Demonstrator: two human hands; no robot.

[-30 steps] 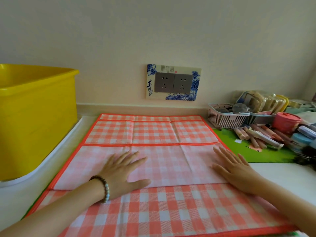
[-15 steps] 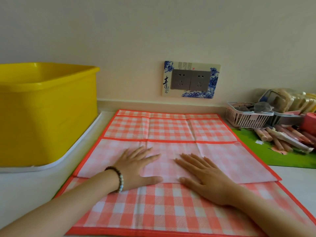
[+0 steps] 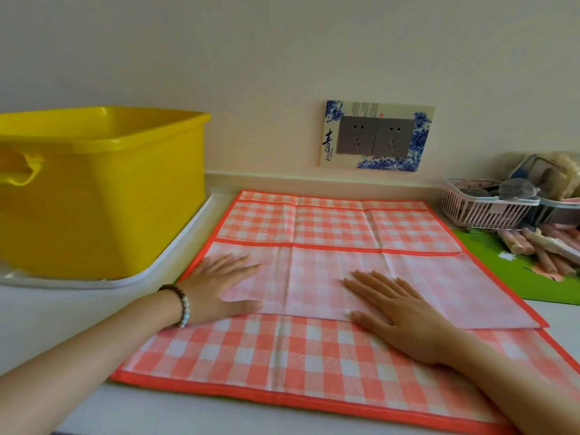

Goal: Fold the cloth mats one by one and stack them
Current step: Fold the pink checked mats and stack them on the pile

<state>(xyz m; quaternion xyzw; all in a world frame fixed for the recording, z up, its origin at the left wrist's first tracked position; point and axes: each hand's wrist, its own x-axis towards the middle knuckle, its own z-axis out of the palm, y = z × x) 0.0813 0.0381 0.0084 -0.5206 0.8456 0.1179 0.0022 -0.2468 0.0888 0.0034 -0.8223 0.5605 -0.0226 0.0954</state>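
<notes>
Only first fold made: checked mat [image 3: 329, 350] lies on table [image 3: 34, 312], far part turned over middle. Left hand [image 3: 219, 287], right hand [image 3: 395, 312] flat, fingers spread, pressing flap. Remaining folds, stacking undone.

The cloth mat [image 3: 314, 356], orange-and-white gingham with a solid orange hem, is lying spread flat on the pale counter [image 3: 78, 315], its far edge reaching almost to the back of the counter. A flap [image 3: 314, 277] is lying turned over across its middle, showing a paler, washed-out underside, with its orange hem running along the far side. Checked cloth is showing both beyond the flap and nearer than it. Faint crease lines are crossing the fabric front to back.
</notes>
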